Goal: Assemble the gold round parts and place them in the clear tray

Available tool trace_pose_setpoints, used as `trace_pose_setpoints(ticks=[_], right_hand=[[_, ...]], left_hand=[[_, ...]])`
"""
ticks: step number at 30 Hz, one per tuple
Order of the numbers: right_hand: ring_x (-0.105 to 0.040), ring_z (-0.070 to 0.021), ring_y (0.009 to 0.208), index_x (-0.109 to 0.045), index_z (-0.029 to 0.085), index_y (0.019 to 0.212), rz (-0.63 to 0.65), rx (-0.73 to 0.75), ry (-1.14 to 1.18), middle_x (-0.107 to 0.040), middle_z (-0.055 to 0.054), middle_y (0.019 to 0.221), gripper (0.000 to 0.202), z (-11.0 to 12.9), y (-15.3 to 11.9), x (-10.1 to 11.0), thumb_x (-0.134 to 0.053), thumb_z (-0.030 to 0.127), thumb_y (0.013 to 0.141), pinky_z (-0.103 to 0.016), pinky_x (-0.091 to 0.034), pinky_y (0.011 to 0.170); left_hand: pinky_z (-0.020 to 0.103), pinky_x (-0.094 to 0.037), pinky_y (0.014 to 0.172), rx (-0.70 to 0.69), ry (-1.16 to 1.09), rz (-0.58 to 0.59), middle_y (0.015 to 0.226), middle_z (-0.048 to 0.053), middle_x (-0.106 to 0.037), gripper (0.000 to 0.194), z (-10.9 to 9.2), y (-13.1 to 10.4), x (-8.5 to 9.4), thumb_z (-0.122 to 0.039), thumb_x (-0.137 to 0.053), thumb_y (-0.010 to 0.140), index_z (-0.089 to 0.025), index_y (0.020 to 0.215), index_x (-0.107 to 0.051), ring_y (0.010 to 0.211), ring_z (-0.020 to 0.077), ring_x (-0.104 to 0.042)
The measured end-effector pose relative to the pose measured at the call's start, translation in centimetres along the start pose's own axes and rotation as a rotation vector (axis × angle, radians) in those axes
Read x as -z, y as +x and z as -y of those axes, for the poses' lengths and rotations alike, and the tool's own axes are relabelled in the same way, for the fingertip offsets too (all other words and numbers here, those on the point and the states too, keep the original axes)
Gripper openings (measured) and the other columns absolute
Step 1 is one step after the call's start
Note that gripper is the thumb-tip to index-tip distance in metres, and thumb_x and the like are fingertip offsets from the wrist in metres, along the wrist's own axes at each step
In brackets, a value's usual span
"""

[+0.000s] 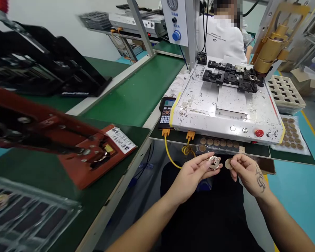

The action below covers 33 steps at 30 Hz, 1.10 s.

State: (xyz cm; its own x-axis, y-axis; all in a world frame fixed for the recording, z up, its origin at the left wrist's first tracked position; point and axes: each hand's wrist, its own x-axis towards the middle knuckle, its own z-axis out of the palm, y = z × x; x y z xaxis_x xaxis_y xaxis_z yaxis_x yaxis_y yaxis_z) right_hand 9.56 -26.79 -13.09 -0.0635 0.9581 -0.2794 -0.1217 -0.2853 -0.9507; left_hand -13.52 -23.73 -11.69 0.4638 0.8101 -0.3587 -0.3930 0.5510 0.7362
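Near the middle, over my lap, my left hand (193, 176) holds a round metal watch case (214, 163) between thumb and fingers, its open ring tilted up. Just to its right, my right hand (248, 171) pinches a small tan round disc (228, 163) between thumb and fingertips. Case and disc are a short gap apart. Beyond both hands, a row of brown discs in clear film (216, 142) lies beneath the front edge of the white machine (207, 123).
Black fixtures (229, 77) sit on the machine under a gold cylinder (267, 52). A red press (94, 154) and a clear tray (36, 213) stand left. A handheld controller (166, 113), yellow cables and a sheet of discs (291, 134) flank the machine. A person (220, 38) sits beyond.
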Motion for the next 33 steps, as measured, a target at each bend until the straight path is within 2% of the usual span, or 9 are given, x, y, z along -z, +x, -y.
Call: trace_pose_setpoints(ticks=[4, 7, 9, 12, 14, 19, 26, 33], right_hand=[[-0.050, -0.0102, 0.056, -0.057, 0.019, 0.093, 0.067, -0.076, 0.072, -0.058, 0.001, 0.069, 0.034, -0.3, -0.4, 0.5, -0.070, 0.049, 0.104, -0.025, -0.037, 0.056], [-0.047, -0.0096, 0.059, -0.059, 0.019, 0.092, 0.082, -0.036, 0.019, -0.056, 0.001, 0.073, 0.033, 0.3, -0.5, 0.1, -0.068, 0.048, 0.105, -0.025, -0.035, 0.057], [-0.053, -0.0112, 0.072, -0.062, 0.019, 0.090, 0.077, 0.065, -0.102, -0.060, -0.002, 0.086, 0.032, 1.0, -0.5, -0.6, -0.068, 0.046, 0.105, -0.026, -0.041, 0.066], [-0.060, -0.0158, 0.101, -0.064, 0.019, 0.090, 0.085, 0.216, -0.287, -0.062, -0.006, 0.114, 0.027, 2.1, -0.4, -2.0, -0.069, 0.041, 0.104, -0.028, -0.047, 0.088], [-0.060, -0.0173, 0.109, -0.064, 0.020, 0.092, 0.106, 0.246, -0.329, -0.062, -0.005, 0.119, 0.023, 2.5, -0.4, -2.8, -0.067, 0.039, 0.105, -0.029, -0.047, 0.095], [-0.062, -0.0177, 0.104, -0.063, 0.021, 0.090, 0.087, 0.266, -0.347, -0.064, -0.006, 0.113, 0.024, 2.4, -0.2, -3.7, -0.065, 0.038, 0.106, -0.030, -0.049, 0.092], [-0.063, -0.0169, 0.103, -0.065, 0.021, 0.090, 0.080, 0.264, -0.357, -0.065, -0.005, 0.112, 0.023, 2.3, -0.2, -3.5, -0.066, 0.037, 0.106, -0.029, -0.051, 0.091], [-0.062, -0.0181, 0.102, -0.064, 0.021, 0.091, 0.055, 0.278, -0.364, -0.064, -0.007, 0.113, 0.022, 2.1, -0.4, -3.7, -0.065, 0.036, 0.106, -0.030, -0.052, 0.087]], left_hand=[[0.043, -0.061, 0.110, -0.042, 0.018, 0.037, 0.131, 0.017, -0.075, 0.056, 0.2, -0.5, -0.2, -0.042, -0.081, 0.097, -0.013, 0.143, -0.068, 0.121, 0.0299, -0.074], [0.042, -0.061, 0.110, -0.060, 0.015, 0.057, 0.131, 0.015, -0.076, 0.050, 0.1, -0.8, -0.3, -0.040, -0.079, 0.099, -0.016, 0.142, -0.070, 0.124, 0.0299, -0.073], [0.042, -0.061, 0.110, -0.068, 0.015, 0.062, 0.132, 0.013, -0.076, 0.047, 0.1, -1.0, -0.3, -0.040, -0.078, 0.100, -0.018, 0.141, -0.072, 0.124, 0.0297, -0.073], [0.043, -0.062, 0.109, -0.083, 0.032, 0.056, 0.134, 0.013, -0.075, 0.046, 0.0, -1.3, -0.2, -0.042, -0.078, 0.100, -0.020, 0.140, -0.073, 0.124, 0.0309, -0.072], [0.045, -0.062, 0.109, -0.087, 0.056, 0.050, 0.135, 0.013, -0.074, 0.048, 0.1, -1.5, -0.2, -0.043, -0.078, 0.099, -0.019, 0.141, -0.073, 0.123, 0.0316, -0.073], [0.046, -0.061, 0.110, -0.096, 0.111, 0.026, 0.140, 0.015, -0.071, 0.056, 0.5, -1.8, -0.2, -0.048, -0.076, 0.100, -0.016, 0.145, -0.069, 0.122, 0.0319, -0.073], [0.041, -0.063, 0.108, -0.121, 0.147, 0.043, 0.140, 0.015, -0.071, 0.057, 0.4, -2.1, -0.4, -0.048, -0.073, 0.102, -0.013, 0.146, -0.067, 0.124, 0.0294, -0.072], [0.045, -0.061, 0.111, -0.138, 0.192, 0.043, 0.148, 0.015, -0.066, 0.057, 0.4, -2.2, -0.8, -0.049, -0.071, 0.103, -0.015, 0.148, -0.066, 0.127, 0.0315, -0.071]])
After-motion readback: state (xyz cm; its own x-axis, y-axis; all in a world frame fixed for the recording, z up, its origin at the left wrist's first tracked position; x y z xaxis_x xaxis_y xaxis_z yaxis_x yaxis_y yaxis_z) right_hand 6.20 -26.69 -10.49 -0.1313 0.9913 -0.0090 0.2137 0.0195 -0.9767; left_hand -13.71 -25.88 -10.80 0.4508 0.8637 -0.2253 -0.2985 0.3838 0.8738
